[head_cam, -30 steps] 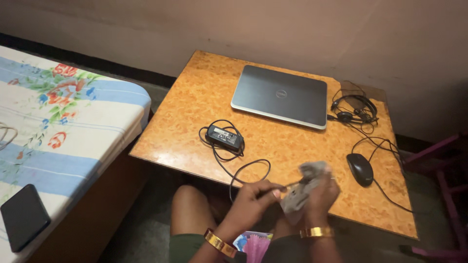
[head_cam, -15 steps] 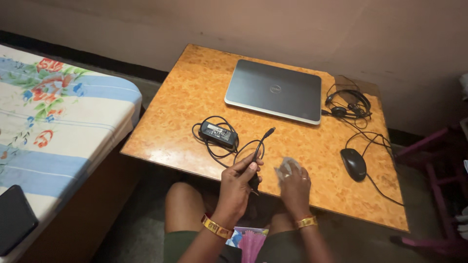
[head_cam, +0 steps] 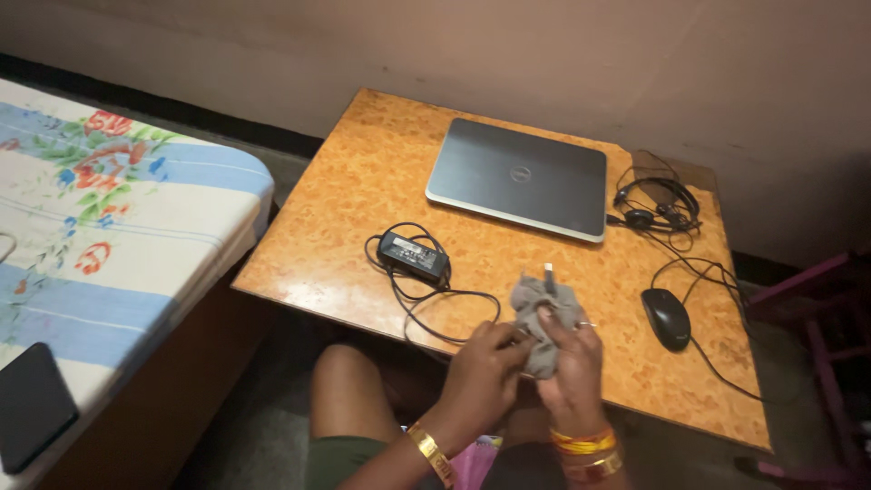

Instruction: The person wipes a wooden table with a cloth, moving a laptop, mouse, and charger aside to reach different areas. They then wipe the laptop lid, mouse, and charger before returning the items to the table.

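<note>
Item: charger cable plug (head_cam: 548, 272), its tip poking up out of a grey cloth (head_cam: 543, 322). Left hand (head_cam: 484, 365) and right hand (head_cam: 570, 365) close together, both clamped on the cloth around the cable end, above the worktop (head_cam: 363, 195) front edge. Step judged: wiping the plug; next calls for a steady pinch while the cloth slides. Adapter brick (head_cam: 414, 255) near left, mouse (head_cam: 667, 318) near right, closed laptop (head_cam: 519, 178) behind. Bare room lies left of the brick.
</note>
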